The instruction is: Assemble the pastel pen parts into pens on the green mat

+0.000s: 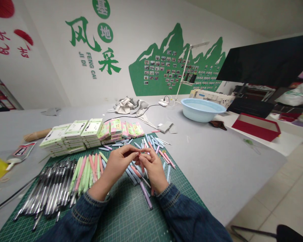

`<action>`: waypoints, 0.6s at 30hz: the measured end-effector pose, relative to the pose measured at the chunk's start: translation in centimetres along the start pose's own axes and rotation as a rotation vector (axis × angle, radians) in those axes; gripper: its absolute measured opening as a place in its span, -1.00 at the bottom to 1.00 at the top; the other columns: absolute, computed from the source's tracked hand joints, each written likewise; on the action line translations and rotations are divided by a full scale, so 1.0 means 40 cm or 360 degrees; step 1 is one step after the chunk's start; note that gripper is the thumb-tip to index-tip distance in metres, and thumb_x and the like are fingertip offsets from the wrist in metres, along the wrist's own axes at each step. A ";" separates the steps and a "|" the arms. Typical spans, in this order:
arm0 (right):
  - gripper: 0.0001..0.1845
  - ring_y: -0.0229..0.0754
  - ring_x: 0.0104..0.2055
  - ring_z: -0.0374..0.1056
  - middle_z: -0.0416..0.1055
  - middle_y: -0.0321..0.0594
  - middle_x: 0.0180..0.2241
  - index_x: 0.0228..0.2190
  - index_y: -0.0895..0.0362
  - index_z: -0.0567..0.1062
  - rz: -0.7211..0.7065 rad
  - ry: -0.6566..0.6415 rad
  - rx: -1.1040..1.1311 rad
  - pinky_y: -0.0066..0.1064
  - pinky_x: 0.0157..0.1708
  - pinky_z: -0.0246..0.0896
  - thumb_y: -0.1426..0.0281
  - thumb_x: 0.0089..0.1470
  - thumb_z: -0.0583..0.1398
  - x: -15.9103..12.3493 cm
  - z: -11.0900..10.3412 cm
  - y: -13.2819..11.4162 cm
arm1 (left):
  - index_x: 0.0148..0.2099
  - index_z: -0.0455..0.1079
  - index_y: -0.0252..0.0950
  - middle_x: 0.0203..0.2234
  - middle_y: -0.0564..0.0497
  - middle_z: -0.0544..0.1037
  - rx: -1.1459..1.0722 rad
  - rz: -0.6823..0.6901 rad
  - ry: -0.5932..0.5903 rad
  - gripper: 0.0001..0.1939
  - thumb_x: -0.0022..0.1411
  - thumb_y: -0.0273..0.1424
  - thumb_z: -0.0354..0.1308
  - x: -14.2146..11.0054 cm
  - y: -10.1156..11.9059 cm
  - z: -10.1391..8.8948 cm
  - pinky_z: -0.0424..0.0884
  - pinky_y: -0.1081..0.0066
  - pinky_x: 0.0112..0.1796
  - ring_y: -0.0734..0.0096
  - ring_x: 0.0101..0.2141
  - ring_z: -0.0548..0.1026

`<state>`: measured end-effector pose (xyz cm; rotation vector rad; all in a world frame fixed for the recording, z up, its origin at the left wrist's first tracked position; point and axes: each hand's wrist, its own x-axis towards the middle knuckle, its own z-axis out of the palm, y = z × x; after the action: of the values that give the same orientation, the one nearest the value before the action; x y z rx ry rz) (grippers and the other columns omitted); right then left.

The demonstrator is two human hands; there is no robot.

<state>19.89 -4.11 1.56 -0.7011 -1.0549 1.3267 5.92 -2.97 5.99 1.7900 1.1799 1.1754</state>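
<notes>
Both hands meet over the green cutting mat (131,215) near the front edge of the counter (217,161), and between them sits a slim pink pen (141,160) — the left hand (118,163) pinches its upper end with fingertips closed on it, while the right hand (153,168) wraps the lower barrel, its grip also closed on the same pen. The pen looks light and stiff, a smooth plastic tube that could slip or roll if held loosely; taking it near each end, as here, seems the surest hold, since small parts at the tip would be easy to drop. Just under the hands lies a scatter of loose pastel pens (151,148), some touching the wrists, so anything set down lands among them. To the left, a row of pink and green pens (87,171) lies beside a dense row of black pens (50,188). Behind these, stacks of pen boxes (76,132) stand in a line. Farther off on the counter — well apart from the hands — are a pale blue basin (202,109), a heap of cloth (127,105) and a red box (257,126)
</notes>
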 end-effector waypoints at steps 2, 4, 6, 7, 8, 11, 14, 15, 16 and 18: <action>-0.76 -0.24 -0.43 0.39 0.49 -0.28 -0.46 -0.24 0.11 0.37 0.0004 0.0008 -0.0001 -0.50 -0.51 0.17 0.31 0.02 0.23 0.001 -0.001 0.001 | -0.25 0.51 -0.22 -0.43 0.04 0.57 0.0018 0.0009 0.0004 -0.83 0.13 -0.32 0.14 0.001 -0.003 -0.002 0.38 0.44 -0.34 0.36 -0.38 0.51; -0.75 -0.24 -0.43 0.39 0.49 -0.28 -0.46 -0.24 0.11 0.37 0.0003 0.0013 0.0005 -0.51 -0.51 0.17 0.31 0.02 0.23 0.001 -0.002 0.002 | -0.23 0.51 -0.21 -0.38 0.03 0.57 0.0096 0.0043 0.0008 -0.83 0.13 -0.32 0.14 0.003 -0.006 -0.006 0.37 0.44 -0.32 0.36 -0.35 0.50; -0.74 -0.25 -0.43 0.39 0.49 -0.28 -0.45 -0.22 0.11 0.36 -0.0002 0.0007 0.0018 -0.49 -0.48 0.19 0.32 0.03 0.23 0.001 -0.002 0.003 | -0.21 0.51 -0.19 -0.33 0.01 0.55 0.0223 0.0121 0.0013 -0.82 0.14 -0.33 0.14 0.006 -0.007 -0.011 0.35 0.44 -0.32 0.36 -0.32 0.47; -0.74 -0.25 -0.43 0.39 0.49 -0.29 -0.45 -0.22 0.11 0.36 -0.0006 0.0001 0.0026 -0.48 -0.45 0.21 0.33 0.03 0.23 0.001 -0.002 0.003 | -0.19 0.52 -0.18 -0.32 0.01 0.53 0.0287 0.0161 0.0006 -0.81 0.14 -0.34 0.14 0.007 -0.007 -0.014 0.34 0.44 -0.33 0.37 -0.32 0.46; -0.73 -0.26 -0.43 0.39 0.49 -0.29 -0.46 -0.21 0.12 0.35 -0.0009 -0.0005 0.0033 -0.48 -0.43 0.21 0.33 0.03 0.23 0.001 -0.002 0.003 | -0.17 0.51 -0.17 -0.32 0.01 0.52 0.0340 0.0191 -0.0007 -0.79 0.15 -0.34 0.13 0.008 -0.007 -0.015 0.32 0.45 -0.34 0.39 -0.33 0.44; -0.74 -0.27 -0.43 0.38 0.47 -0.32 -0.49 -0.20 0.12 0.36 -0.0013 -0.0020 0.0035 -0.48 -0.41 0.21 0.35 0.04 0.23 0.001 -0.003 0.003 | -0.16 0.51 -0.15 -0.36 0.03 0.48 0.0421 0.0203 -0.0054 -0.79 0.16 -0.31 0.13 0.009 -0.008 -0.017 0.29 0.46 -0.38 0.42 -0.38 0.41; -0.76 -0.28 -0.46 0.37 0.45 -0.34 -0.53 -0.22 0.12 0.36 -0.0017 -0.0034 0.0017 -0.51 -0.46 0.18 0.35 0.05 0.23 0.002 -0.003 0.002 | -0.23 0.52 -0.17 -0.38 0.03 0.47 0.0428 0.0200 -0.0073 -0.81 0.16 -0.28 0.13 0.011 -0.006 -0.016 0.28 0.46 -0.38 0.41 -0.37 0.40; -0.76 -0.28 -0.46 0.36 0.45 -0.34 -0.53 -0.22 0.12 0.36 -0.0018 -0.0037 0.0014 -0.51 -0.46 0.18 0.34 0.04 0.23 0.002 -0.003 0.001 | -0.24 0.52 -0.18 -0.38 0.03 0.47 0.0425 0.0204 -0.0076 -0.82 0.16 -0.27 0.13 0.011 -0.005 -0.015 0.27 0.46 -0.38 0.41 -0.36 0.40; -0.76 -0.28 -0.47 0.37 0.45 -0.34 -0.53 -0.22 0.12 0.36 -0.0016 -0.0037 0.0014 -0.51 -0.46 0.19 0.34 0.04 0.23 0.002 -0.003 0.001 | -0.26 0.51 -0.19 -0.38 0.02 0.47 0.0422 0.0210 -0.0077 -0.82 0.17 -0.27 0.12 0.011 -0.004 -0.016 0.27 0.45 -0.37 0.40 -0.36 0.40; -0.74 -0.26 -0.44 0.39 0.47 -0.33 -0.50 -0.22 0.12 0.36 0.0002 -0.0034 0.0020 -0.48 -0.42 0.23 0.34 0.03 0.24 0.001 -0.002 0.001 | -0.28 0.51 -0.20 -0.39 0.02 0.48 0.0421 0.0224 -0.0077 -0.82 0.17 -0.28 0.12 0.011 -0.002 -0.017 0.27 0.45 -0.36 0.39 -0.35 0.40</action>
<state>19.95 -4.05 1.48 -0.6793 -1.0627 1.3435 5.37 -2.48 6.31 2.1167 1.2450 1.0870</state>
